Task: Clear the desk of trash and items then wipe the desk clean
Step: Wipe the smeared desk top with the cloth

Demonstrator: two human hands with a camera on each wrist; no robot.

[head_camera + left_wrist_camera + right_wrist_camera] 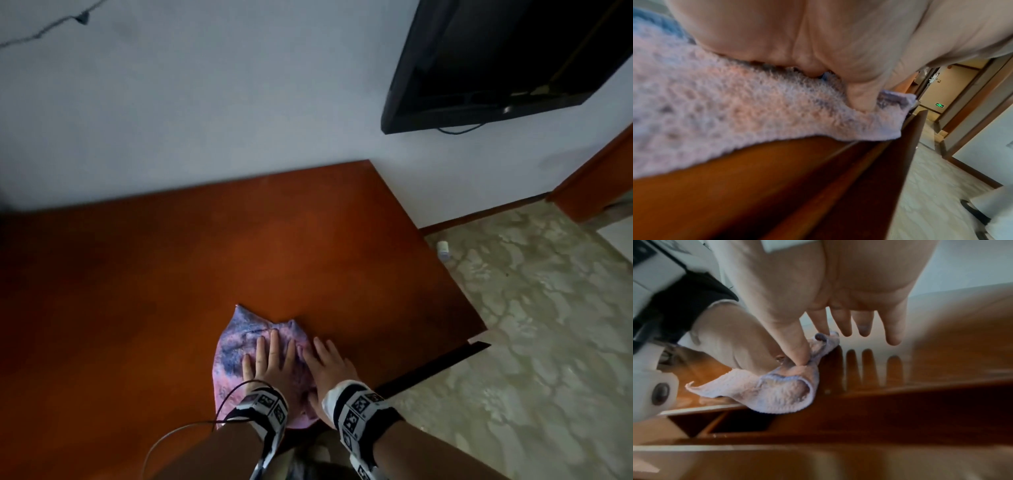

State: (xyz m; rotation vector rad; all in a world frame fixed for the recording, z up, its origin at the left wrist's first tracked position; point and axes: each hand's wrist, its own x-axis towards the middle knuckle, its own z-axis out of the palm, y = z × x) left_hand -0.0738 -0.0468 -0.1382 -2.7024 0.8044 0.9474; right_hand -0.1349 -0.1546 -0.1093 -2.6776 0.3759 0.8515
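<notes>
A pink and blue cloth [255, 356] is pressed flat onto the wooden desk [171, 274] beneath the left hand [270, 359], whose fingers are spread straight over it. The right hand [327, 366] is laid just beside it, fingers straight on the bare wood, with its thumb touching the cloth's edge in the right wrist view. Up and to the right of the hands, a dark television [507, 61] is mounted on the wall. A small bottle [444, 250] is seen on the patterned floor [548, 308] beyond the desk's right edge.

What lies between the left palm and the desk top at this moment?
The pink-and-blue cloth lies flat between the left hand and the desk, clearest in the head view.
</notes>
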